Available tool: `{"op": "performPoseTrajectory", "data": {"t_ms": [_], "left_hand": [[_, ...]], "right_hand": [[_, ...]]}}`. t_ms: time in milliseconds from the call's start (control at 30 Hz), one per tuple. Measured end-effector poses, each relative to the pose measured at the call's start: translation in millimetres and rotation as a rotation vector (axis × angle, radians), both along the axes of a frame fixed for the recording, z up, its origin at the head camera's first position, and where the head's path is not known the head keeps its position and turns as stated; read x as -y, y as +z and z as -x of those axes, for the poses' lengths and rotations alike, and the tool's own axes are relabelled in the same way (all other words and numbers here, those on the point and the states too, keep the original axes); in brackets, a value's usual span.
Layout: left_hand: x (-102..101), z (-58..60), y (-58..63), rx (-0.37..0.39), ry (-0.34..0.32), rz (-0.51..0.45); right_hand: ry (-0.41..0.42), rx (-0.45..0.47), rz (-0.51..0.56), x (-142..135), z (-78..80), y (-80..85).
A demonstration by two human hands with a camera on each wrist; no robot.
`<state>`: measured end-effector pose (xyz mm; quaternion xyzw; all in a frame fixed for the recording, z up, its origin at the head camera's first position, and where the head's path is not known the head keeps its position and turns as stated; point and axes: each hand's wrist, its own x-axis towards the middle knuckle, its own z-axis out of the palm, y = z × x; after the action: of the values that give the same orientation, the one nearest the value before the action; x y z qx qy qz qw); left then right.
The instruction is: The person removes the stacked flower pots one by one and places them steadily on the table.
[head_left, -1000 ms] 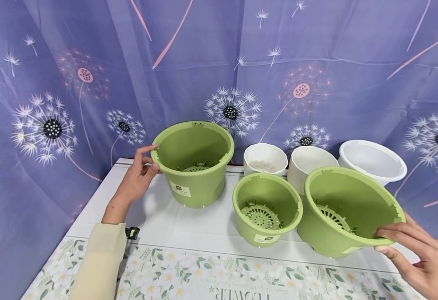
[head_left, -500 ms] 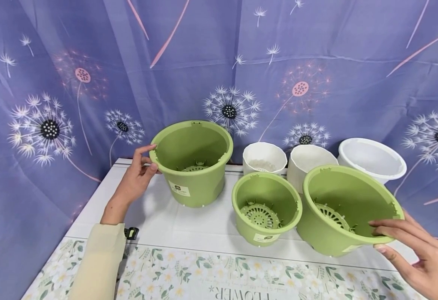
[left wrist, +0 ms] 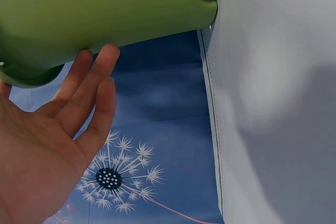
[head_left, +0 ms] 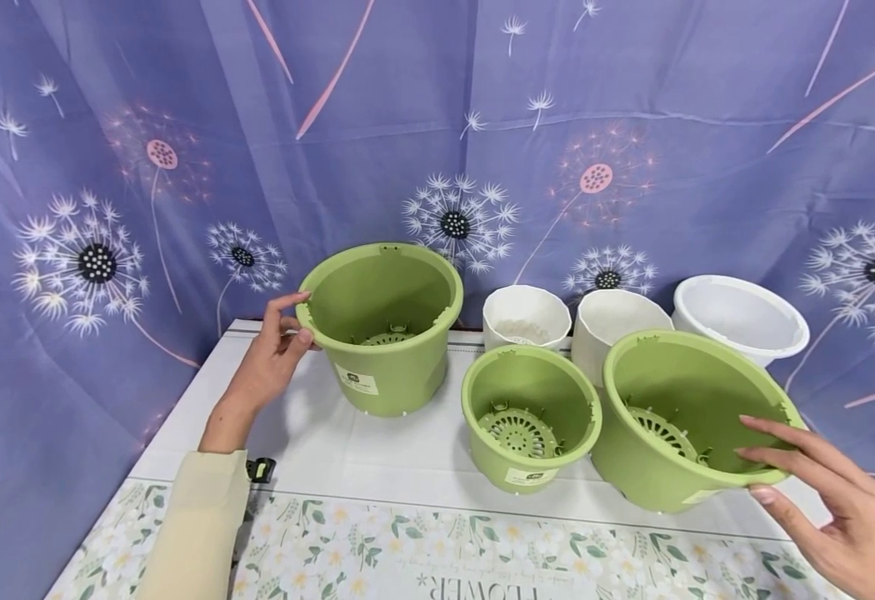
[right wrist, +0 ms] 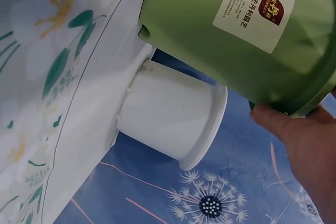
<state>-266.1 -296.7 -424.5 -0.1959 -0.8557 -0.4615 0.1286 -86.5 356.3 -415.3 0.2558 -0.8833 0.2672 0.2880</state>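
At the left stands a large green flower pot with a pale label. My left hand pinches its rim from the left; in the left wrist view the other fingers stretch along the pot's outer wall. A second large green flower pot is at the right. My right hand is at its near right rim, the thumb outside at the lip and the fingers straightened over the opening. Between the two large pots is a smaller green flower pot with a slotted bottom.
Behind the green pots stand two white faceted pots and a round white pot, close to the purple dandelion curtain. A flowered cloth covers the near part of the white table.
My right fingers have loosened from the right pot's rim, straightening and spreading above its opening. The left hand has stayed at its rim, and the pots stand where they were.
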Motion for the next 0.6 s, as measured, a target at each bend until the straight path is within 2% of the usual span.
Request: {"op": "performPoseTrajectory", "data": {"t_ms": [233,467,600], "left_hand": [[-1.3,-0.1,2.5,-0.015,-0.001,-0.002],[-4.6,-2.9,4.0,0.001,0.001,0.002],[-4.0,-6.3,5.0,0.011,0.016,0.009]], "right_hand": [[0.008,-0.068,0.034,-1.2,1.8,2.1],[-0.052,0.019,0.034,-5.6,-2.9,5.8],[-0.013,-0.048,0.048,-6.9,2.0,9.6]]}}
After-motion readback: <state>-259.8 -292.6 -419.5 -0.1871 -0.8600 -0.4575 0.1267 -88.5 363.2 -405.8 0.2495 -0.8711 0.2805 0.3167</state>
